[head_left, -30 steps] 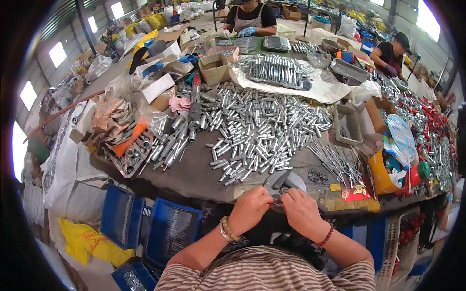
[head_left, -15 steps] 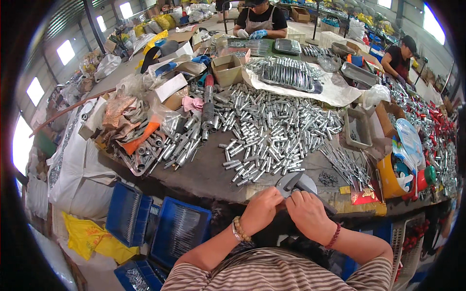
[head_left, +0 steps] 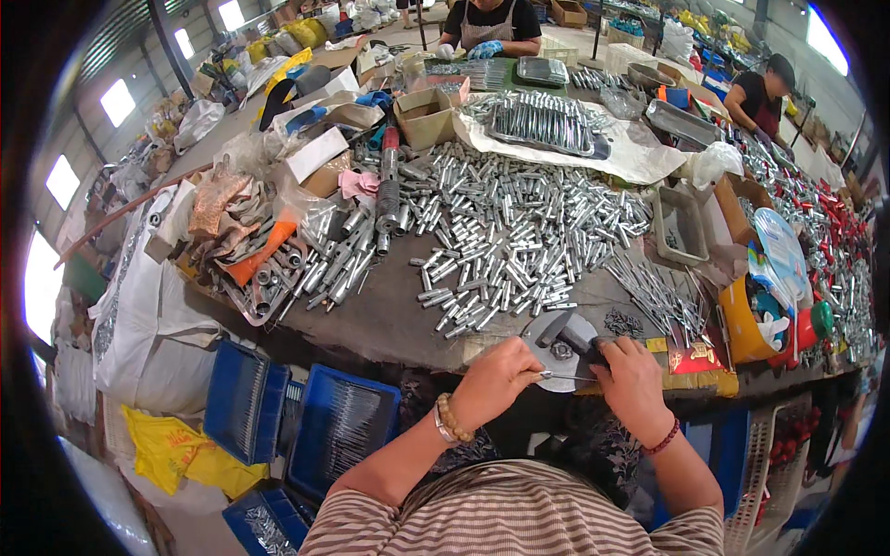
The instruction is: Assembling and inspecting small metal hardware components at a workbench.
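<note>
My left hand [head_left: 498,382] pinches one end of a thin metal rod [head_left: 573,377] that has a small shiny fitting at that end. The rod lies level, just over the near rim of a round grey metal plate [head_left: 547,378] at the table's front edge. Its other end reaches my right hand [head_left: 634,382], whose fingers are closed over the handle of a hammer. The hammer head [head_left: 580,333] is over the plate, beside a small dark round piece [head_left: 562,350]. My right fingers partly hide the handle.
A wide heap of silver metal tubes [head_left: 519,232] covers the mid-table. Thin rods [head_left: 660,295] and small dark screws [head_left: 623,322] lie right of the plate. A yellow tub [head_left: 744,326] stands farther right. Blue bins [head_left: 345,428] sit below left. Two people work beyond.
My hands have moved apart, exposing the rod between them. My right hand has shifted right onto the hammer handle, and the hammer head has turned over the plate.
</note>
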